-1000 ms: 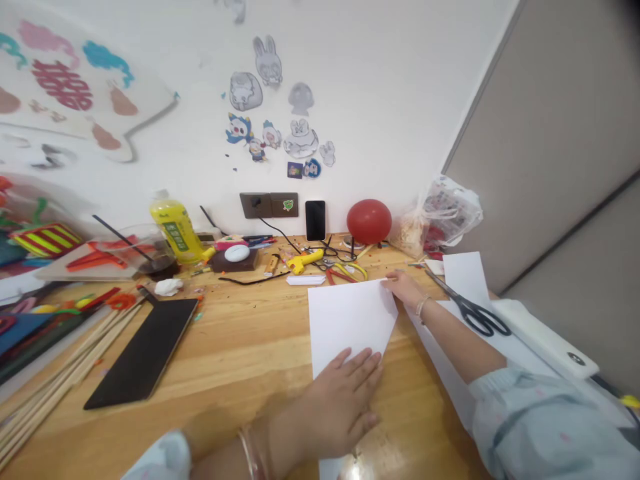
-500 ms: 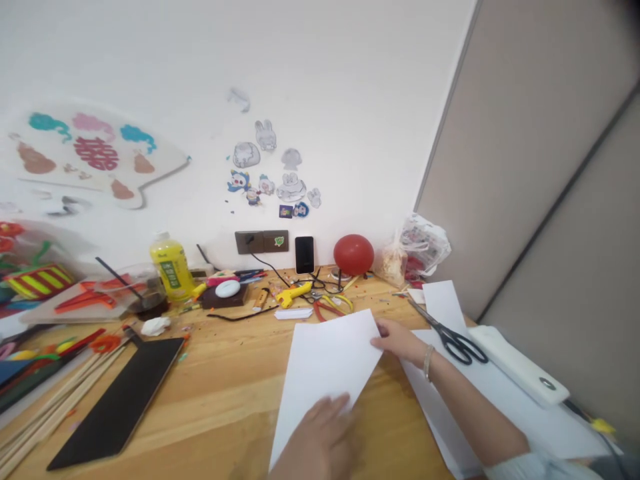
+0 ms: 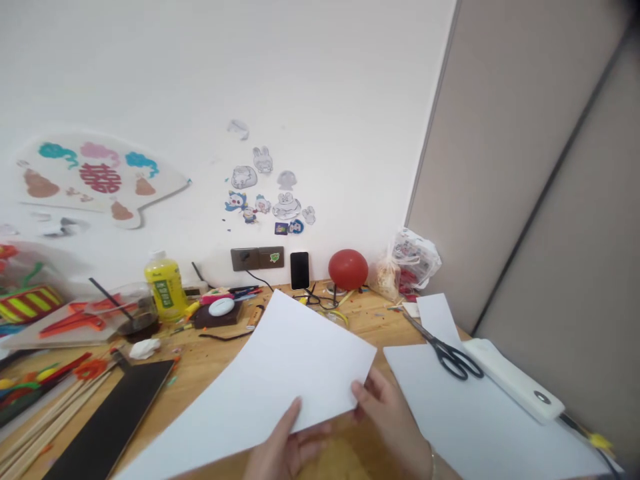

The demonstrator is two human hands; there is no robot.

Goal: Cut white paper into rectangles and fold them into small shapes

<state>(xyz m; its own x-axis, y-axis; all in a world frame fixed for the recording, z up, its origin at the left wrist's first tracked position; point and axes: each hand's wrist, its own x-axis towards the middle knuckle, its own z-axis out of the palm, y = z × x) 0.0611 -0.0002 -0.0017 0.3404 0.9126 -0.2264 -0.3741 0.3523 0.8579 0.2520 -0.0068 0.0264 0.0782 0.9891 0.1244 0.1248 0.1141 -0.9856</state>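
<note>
A white sheet of paper (image 3: 273,373) is held above the wooden table, tilted and slightly curved, its long end reaching toward the lower left. My left hand (image 3: 287,440) grips the near edge, thumb on top and fingers underneath. Near the right corner, my right hand (image 3: 383,407) pinches the sheet between thumb and fingers. To the right of my right hand lie white paper sheets (image 3: 480,420), with black-handled scissors (image 3: 447,353) resting on them.
A long white device (image 3: 515,380) lies at the right. Along the wall stand a red balloon (image 3: 349,269), a phone (image 3: 300,270), a yellow bottle (image 3: 166,287) and a cup of dark drink (image 3: 140,323). A black board (image 3: 113,420) and wooden sticks (image 3: 55,417) lie left.
The paper has been lifted and turned, its far end swinging left. My right hand has come nearer along its edge, and my left hand now grips the near edge. The camera view has tilted up slightly.
</note>
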